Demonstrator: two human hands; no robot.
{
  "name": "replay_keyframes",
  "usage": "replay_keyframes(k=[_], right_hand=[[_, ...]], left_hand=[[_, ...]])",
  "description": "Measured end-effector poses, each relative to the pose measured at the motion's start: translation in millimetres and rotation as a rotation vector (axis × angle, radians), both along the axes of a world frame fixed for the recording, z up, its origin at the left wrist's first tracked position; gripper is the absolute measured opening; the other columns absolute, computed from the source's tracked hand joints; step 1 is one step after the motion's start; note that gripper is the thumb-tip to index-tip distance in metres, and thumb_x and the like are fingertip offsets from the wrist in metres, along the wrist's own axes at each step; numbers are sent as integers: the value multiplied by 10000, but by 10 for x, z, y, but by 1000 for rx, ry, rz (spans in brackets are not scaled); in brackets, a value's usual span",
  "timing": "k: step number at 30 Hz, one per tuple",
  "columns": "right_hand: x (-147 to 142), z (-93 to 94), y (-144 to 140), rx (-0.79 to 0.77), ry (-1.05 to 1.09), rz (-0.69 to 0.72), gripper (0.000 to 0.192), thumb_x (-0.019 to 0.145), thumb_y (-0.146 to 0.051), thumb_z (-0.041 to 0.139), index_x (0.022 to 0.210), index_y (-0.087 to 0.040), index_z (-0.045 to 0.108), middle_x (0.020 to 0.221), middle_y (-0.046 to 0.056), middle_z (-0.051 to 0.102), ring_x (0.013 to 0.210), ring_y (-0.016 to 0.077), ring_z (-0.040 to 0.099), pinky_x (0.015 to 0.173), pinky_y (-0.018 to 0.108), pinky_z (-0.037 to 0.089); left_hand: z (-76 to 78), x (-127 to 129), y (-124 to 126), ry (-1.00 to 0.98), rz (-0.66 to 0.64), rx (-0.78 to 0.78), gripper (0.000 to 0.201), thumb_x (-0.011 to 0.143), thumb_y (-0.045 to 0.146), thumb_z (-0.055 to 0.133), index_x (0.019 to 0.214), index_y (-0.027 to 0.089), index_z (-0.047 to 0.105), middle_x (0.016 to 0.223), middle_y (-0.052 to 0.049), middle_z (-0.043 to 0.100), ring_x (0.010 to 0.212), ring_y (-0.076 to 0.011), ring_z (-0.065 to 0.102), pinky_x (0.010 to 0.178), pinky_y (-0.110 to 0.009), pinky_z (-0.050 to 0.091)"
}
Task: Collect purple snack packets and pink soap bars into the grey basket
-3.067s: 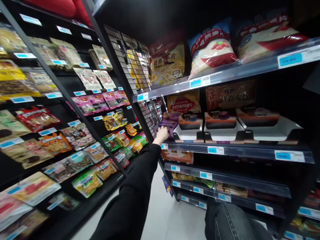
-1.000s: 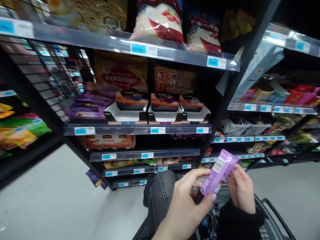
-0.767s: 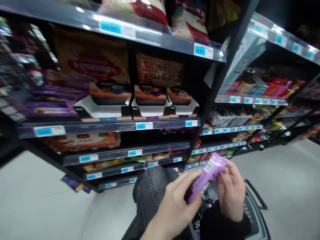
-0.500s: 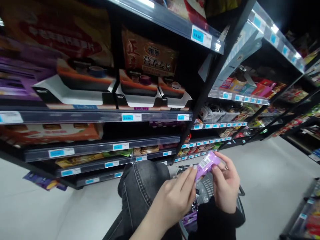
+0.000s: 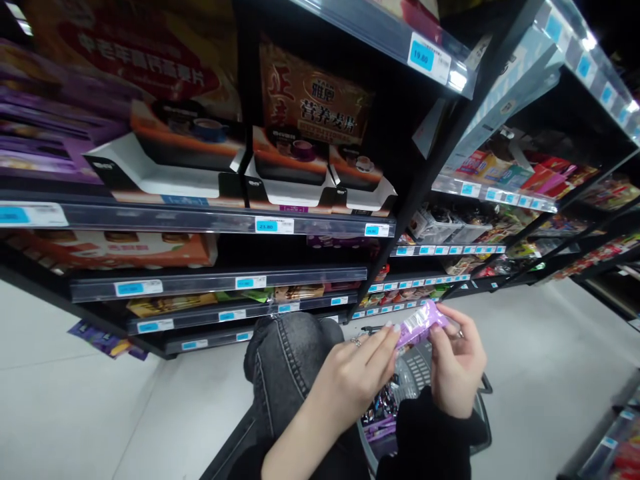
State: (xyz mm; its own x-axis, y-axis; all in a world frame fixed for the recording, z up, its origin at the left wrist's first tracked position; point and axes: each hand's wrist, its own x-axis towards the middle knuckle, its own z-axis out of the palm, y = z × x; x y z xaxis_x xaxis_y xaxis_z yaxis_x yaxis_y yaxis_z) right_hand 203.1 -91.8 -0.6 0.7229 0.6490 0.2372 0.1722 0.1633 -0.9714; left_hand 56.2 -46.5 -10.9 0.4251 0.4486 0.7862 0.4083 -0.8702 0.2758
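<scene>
Purple bar (image 5: 419, 325): we are pinching it between both sets of fingertips, left hand (image 5: 350, 380) at its lower end, right hand (image 5: 457, 367) at the upper, above the basket (image 5: 417, 373). With so light a pinch, the slick wrapper could be slipping out.

I stand before dark metal shelving (image 5: 240, 220) in a shop aisle. Blue-and-white price tags (image 5: 274, 225) line each shelf edge. A black upright post (image 5: 400, 220) divides this bay from the next bay (image 5: 500, 200), which runs off to my right. The floor (image 5: 540, 373) is pale grey and smooth. Edge strips (image 5: 565, 37) on the upper shelves glare bright; the ceiling area is dark.
</scene>
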Motion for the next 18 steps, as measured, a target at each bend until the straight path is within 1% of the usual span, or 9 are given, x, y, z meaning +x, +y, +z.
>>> replay_keyframes(k=[4,6,9,11,13,15,18], right_hand=[[-81,29,41,9,-93,22,215,777,-235,679,983,-184,646,895,44,694,767,124,653,634,203,532],[-137,63,51,-11,-136,52,192,785,-232,662,968,-177,645,885,49,701,759,134,663,629,216,545],[-219,111,49,-22,-224,77,161,793,-220,635,945,-168,645,833,51,704,696,138,667,583,220,553],[-263,119,37,3,-300,73,123,793,-204,624,910,-171,643,784,38,699,642,130,660,537,203,542],[-302,104,20,32,-376,82,84,800,-180,610,877,-179,641,746,23,689,620,124,656,520,190,536],[-341,80,3,43,-439,124,84,810,-148,594,867,-188,641,748,17,685,660,127,667,565,192,552],[-399,65,-16,45,-475,196,153,823,-105,573,905,-214,642,789,3,688,747,118,676,661,186,562]], left_hand=[[3,1,-20,-53,91,0,138,854,163,592,968,119,656,847,-32,745,636,-170,678,563,-285,532],[0,4,-41,-69,141,-5,94,828,173,623,902,123,651,738,-21,725,589,-166,661,549,-283,512],[5,0,-70,-81,224,-36,87,830,209,603,860,132,632,621,-11,671,531,-161,631,514,-281,474],[16,-8,-85,-107,250,-54,123,834,224,590,899,127,629,683,-38,692,580,-169,649,533,-279,478],[25,-17,-98,-134,248,-47,179,829,217,608,972,112,631,833,-79,725,675,-173,676,589,-267,505],[27,-28,-111,-156,233,-24,236,816,188,639,1034,99,632,943,-102,726,748,-167,687,659,-250,529],[32,-53,-124,-201,200,-2,252,808,149,661,1051,86,639,958,-107,728,785,-149,691,748,-228,545]])
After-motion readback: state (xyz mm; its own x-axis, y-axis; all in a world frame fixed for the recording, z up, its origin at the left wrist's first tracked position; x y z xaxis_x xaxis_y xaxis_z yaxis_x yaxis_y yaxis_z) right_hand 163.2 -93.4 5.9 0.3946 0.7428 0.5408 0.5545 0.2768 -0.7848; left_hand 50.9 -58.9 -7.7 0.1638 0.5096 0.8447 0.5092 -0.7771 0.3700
